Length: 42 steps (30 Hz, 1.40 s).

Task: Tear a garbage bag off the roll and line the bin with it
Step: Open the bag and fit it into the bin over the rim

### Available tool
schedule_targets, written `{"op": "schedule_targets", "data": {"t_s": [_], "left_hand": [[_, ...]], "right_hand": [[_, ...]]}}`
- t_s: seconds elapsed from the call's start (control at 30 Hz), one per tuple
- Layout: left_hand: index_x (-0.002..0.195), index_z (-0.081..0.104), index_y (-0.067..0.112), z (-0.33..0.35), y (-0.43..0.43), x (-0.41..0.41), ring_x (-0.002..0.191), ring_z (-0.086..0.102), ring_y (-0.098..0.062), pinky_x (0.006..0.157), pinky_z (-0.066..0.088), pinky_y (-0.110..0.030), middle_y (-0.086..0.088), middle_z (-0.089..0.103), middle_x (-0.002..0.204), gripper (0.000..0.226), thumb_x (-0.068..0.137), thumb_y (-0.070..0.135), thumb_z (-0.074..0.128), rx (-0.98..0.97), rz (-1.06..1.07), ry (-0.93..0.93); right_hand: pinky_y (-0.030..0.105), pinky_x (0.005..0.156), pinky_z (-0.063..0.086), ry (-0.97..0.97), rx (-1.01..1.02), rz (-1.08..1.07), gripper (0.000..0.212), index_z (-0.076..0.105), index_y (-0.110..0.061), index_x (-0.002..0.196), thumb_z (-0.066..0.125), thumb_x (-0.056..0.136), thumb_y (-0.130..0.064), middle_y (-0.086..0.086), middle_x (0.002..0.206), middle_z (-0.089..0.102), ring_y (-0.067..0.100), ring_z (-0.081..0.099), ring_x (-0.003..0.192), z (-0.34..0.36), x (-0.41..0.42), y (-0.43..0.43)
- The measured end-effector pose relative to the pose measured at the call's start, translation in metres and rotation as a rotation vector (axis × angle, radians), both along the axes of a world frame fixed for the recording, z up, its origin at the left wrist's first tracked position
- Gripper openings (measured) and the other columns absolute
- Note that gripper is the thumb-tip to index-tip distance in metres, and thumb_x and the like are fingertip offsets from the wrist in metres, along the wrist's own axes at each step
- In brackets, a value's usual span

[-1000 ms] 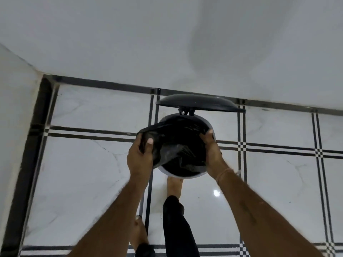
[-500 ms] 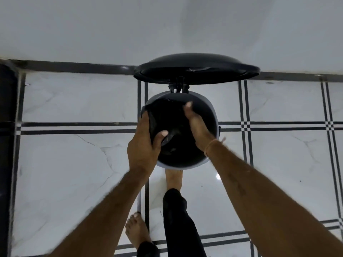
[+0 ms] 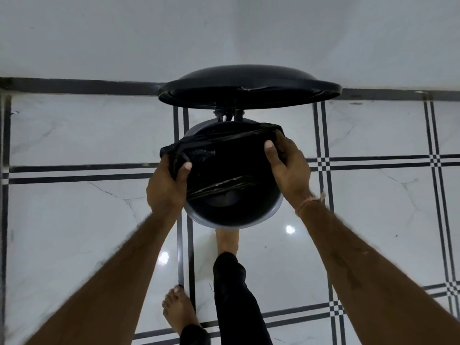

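Garbage bag spans bin, edge pinched in left grip and right grip.

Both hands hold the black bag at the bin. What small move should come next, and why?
Probably pull the black plastic garbage bag down over the rim of the round grey bin: left hand and right hand grip its stretched mouth, yet the near rim looks bare.
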State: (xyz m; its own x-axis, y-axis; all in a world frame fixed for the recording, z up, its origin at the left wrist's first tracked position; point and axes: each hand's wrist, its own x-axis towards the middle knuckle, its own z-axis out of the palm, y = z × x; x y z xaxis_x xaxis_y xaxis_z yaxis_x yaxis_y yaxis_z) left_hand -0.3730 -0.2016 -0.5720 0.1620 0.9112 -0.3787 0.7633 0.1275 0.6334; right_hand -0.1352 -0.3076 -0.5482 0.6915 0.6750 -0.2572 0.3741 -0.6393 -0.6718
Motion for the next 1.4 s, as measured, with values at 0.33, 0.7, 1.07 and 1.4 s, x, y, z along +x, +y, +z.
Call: {"op": "schedule_targets", "data": {"t_s": [0.33, 0.7, 1.07, 1.4], "left_hand": [[0.139, 0.051, 0.018, 0.018, 0.026, 0.025, 0.126, 0.051, -0.033, 0.097, 0.043, -0.054, -0.006, 0.059, 0.137, 0.057, 0.096, 0.055, 0.057, 0.251, 0.008, 0.057], [0.09, 0.063, 0.017, -0.003, 0.055, 0.035, 0.081, 0.061, -0.02, 0.068, 0.04, -0.029, 0.001, 0.069, 0.086, 0.022, 0.094, 0.038, 0.065, 0.237, 0.053, -0.005], [0.077, 0.072, 0.018, -0.018, 0.088, 0.051, 0.072, 0.068, -0.013, 0.07, 0.056, -0.026, 0.007, 0.071, 0.072, 0.032, 0.087, 0.049, 0.073, -0.133, 0.283, -0.184], [0.072, 0.067, 0.014, -0.019, 0.076, 0.017, 0.066, 0.065, -0.016, 0.058, 0.053, -0.02, -0.003, 0.069, 0.076, 0.032, 0.091, 0.039, 0.075, -0.536, 0.415, -0.284]], "right_hand": [[0.049, 0.093, 0.059, -0.1, 0.007, 0.07, 0.067, 0.05, -0.033, 0.15, 0.036, 0.098, -0.072, -0.008, 0.133, 0.066, 0.018, 0.065, 0.121, -0.003, 0.0, -0.017], [0.052, 0.093, 0.056, -0.162, 0.005, 0.095, 0.067, 0.053, -0.032, 0.148, 0.036, 0.097, -0.072, -0.004, 0.129, 0.067, 0.021, 0.065, 0.116, -0.004, 0.009, -0.008], [0.051, 0.1, 0.054, 0.06, -0.05, 0.064, 0.018, 0.056, -0.072, 0.091, 0.041, 0.092, -0.081, -0.002, 0.114, 0.06, 0.019, 0.068, 0.104, -0.007, 0.035, 0.036], [0.034, 0.084, 0.061, 0.46, -0.109, -0.202, 0.072, 0.077, -0.013, 0.088, 0.036, 0.1, -0.071, 0.017, 0.09, 0.077, 0.02, 0.076, 0.089, -0.002, 0.048, 0.017]]}}
